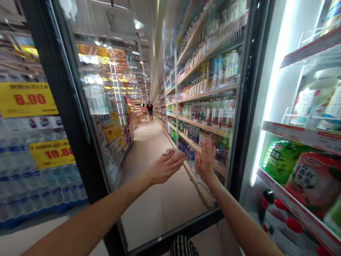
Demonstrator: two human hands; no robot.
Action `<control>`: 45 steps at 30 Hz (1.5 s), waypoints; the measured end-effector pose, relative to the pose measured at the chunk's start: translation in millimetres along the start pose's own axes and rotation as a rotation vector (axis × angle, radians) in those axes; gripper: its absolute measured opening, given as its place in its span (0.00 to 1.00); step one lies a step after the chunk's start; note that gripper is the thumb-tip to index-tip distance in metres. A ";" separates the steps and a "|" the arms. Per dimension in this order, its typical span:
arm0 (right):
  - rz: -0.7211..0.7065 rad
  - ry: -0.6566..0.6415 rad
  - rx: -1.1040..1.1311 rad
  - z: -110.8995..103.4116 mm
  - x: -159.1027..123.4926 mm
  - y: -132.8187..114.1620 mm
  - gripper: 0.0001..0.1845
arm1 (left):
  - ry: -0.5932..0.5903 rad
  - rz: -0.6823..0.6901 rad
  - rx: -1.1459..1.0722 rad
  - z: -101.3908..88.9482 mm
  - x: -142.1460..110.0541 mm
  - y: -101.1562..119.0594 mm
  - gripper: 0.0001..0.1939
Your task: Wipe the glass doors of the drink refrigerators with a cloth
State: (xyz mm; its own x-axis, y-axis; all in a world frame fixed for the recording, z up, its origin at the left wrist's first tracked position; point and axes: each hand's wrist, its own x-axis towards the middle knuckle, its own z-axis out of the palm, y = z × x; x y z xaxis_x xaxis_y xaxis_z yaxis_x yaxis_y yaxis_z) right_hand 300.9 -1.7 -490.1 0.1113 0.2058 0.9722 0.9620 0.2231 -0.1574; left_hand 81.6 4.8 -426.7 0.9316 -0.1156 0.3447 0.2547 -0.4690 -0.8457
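Observation:
An open cooler door with a glass pane stands in front of me in a dark frame. My left hand presses a folded white cloth to the middle of the pane, fingers closed over it. Only the cloth's upper edge shows above my fingers. To its right, my right hand is raised with fingers stretched out and the palm toward the glass. It holds nothing, and whether it touches the pane is hard to tell.
On the right, lit cooler shelves hold bottles, a green pouch and a red pouch. Bottled water under yellow price signs is stacked at left. Two people appear far down the aisle through the glass.

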 end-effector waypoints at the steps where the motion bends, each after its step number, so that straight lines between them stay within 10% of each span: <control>1: -0.010 0.008 0.009 0.1 1.1 -5.5 0.30 | 0.000 -0.010 0.001 -1.0 -5.0 0.3 0.20; 8: -0.020 0.047 0.061 -3.4 9.5 -22.6 0.29 | 0.180 -0.567 0.171 -35.9 -10.4 -69.2 0.22; 16: -0.088 0.008 0.099 0.8 10.5 -46.0 0.31 | -0.044 -0.062 0.049 -33.6 -59.8 -24.4 0.21; 23: -0.099 0.037 0.149 4.0 14.9 -64.6 0.31 | 0.220 -0.724 0.216 -56.0 -81.1 -75.2 0.26; 29: -0.157 0.004 0.190 7.9 11.5 -79.6 0.31 | -0.086 -0.129 0.108 -34.6 -103.1 -3.8 0.22; 36: -0.146 0.013 0.185 13.8 20.9 -88.0 0.31 | 0.139 -0.645 0.247 -48.5 -87.6 -51.3 0.22; 42: -0.168 -0.004 0.145 19.3 19.7 -86.3 0.29 | -0.111 -0.032 0.094 -43.5 -93.4 -23.2 0.21; 45: -0.161 -0.006 0.119 19.4 18.7 -76.7 0.29 | -0.054 -0.168 0.147 -48.8 -80.5 -47.6 0.22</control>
State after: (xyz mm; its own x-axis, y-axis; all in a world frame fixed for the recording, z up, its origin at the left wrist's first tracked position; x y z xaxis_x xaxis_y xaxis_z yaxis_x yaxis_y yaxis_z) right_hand 224.3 3.6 -463.2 -0.0438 0.1634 0.9856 0.9308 0.3650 -0.0192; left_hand -18.2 -6.4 -394.4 0.8846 0.0022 0.4664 0.4385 -0.3445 -0.8301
